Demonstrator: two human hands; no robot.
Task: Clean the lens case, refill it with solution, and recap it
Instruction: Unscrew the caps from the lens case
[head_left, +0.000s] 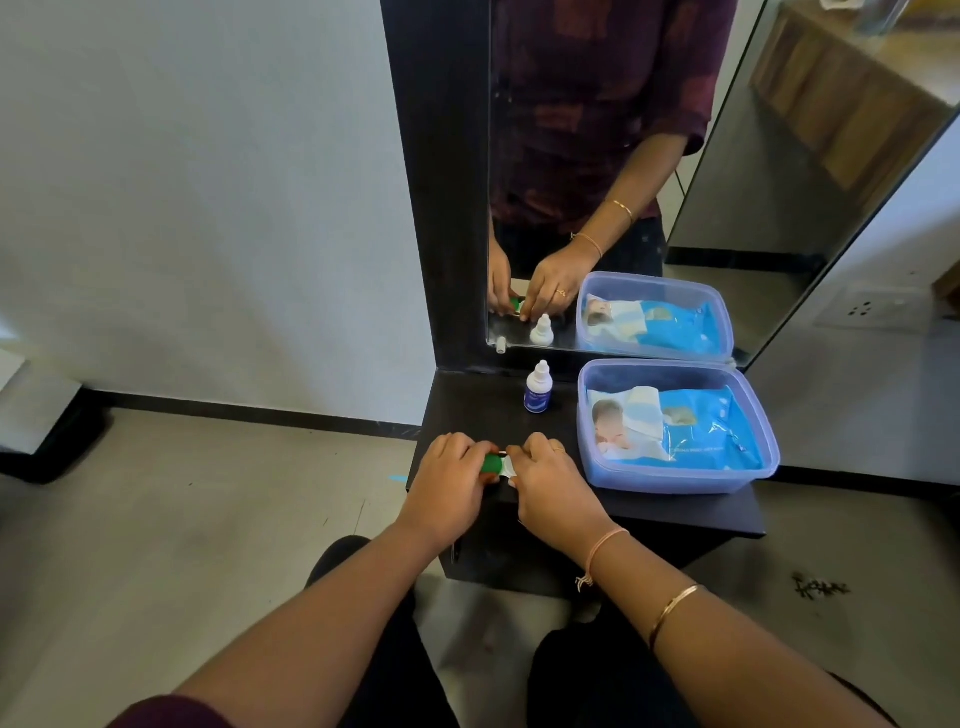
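Note:
A small lens case (494, 463), green on its left and white on its right, sits between my hands over the front left of the dark shelf (470, 410). My left hand (451, 488) grips the green end with curled fingers. My right hand (545, 480) grips the white end, fingers curled over it. Most of the case is hidden by my fingers. A white dropper bottle of solution (538, 388) with a blue label stands upright behind my hands, its cap on.
A translucent blue plastic tub (758, 467) holding a blue packet of wipes (691, 431) fills the right of the shelf. A mirror (597, 156) stands at the shelf's back, reflecting my hands, bottle and tub. Floor lies left and below.

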